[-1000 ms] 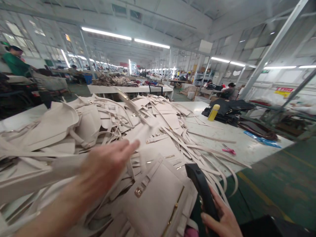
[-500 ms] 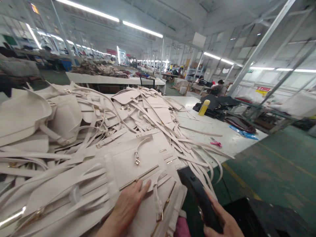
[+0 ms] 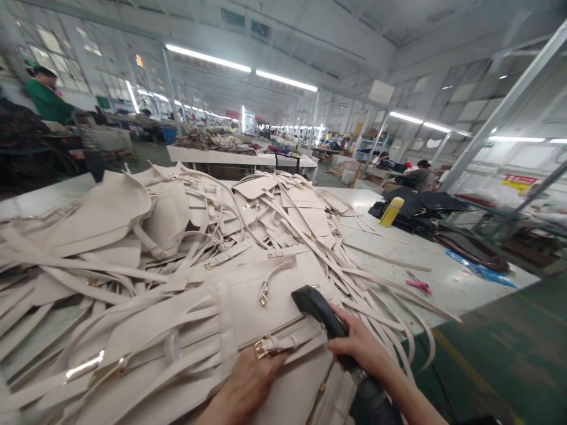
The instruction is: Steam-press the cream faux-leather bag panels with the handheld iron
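Observation:
My right hand [image 3: 361,342] grips a black hand-held tool [image 3: 328,319], which has a curved handle and a broad flat head. Its head is over a cream bag panel [image 3: 248,313], beside a short buckled strap [image 3: 277,271]; whether it touches the panel I cannot tell. My left hand [image 3: 252,378] holds another cream strap [image 3: 296,339] with a gold buckle [image 3: 264,347], lifted next to a gold zip line. Its fingertips are partly hidden under that strap. Beneath both hands lie stacked cream bag pieces with zips and straps.
A large heap of cream bag parts [image 3: 177,218] covers much of the white table [image 3: 372,248]. To the right lie pink-handled scissors [image 3: 417,284], a yellow bottle [image 3: 391,211] and dark folded pieces [image 3: 425,203]. Long straps overhang the table edge. A person in green [image 3: 48,97] is far left.
The black tool has moved left and up, from the panel's right edge to over it. My left hand, flat on the panel before, now holds up the buckled strap. The view has shifted left.

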### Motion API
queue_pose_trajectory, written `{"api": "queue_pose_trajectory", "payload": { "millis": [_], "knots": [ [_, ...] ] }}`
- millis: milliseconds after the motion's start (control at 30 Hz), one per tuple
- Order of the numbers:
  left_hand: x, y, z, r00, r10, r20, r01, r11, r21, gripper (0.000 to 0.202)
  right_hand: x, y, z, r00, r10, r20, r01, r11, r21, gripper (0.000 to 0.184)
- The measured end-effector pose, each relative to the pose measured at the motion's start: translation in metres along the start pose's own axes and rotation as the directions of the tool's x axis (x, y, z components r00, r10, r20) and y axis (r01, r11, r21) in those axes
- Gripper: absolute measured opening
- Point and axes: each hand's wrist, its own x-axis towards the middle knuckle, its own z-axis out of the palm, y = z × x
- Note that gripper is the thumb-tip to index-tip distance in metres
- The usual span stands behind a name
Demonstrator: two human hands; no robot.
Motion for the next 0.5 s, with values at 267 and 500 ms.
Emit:
{"api": "queue_pose_trajectory", "payload": {
  "millis": [267,500],
  "knots": [
    [-0.002,0.003,-0.005,0.999,0.031,-0.022,-0.03,0.999,0.015,0.056,0.115,-0.028,0.019,0.997,-0.071,0.035,0.074,0.994,-0.087,0.076],
    [-0.018,0.03,0.042,0.974,-0.226,-0.02,0.227,0.967,0.116,0.045,0.088,-0.057,0.046,0.989,-0.138,0.053,0.146,0.973,-0.178,0.077]
  ]
}}
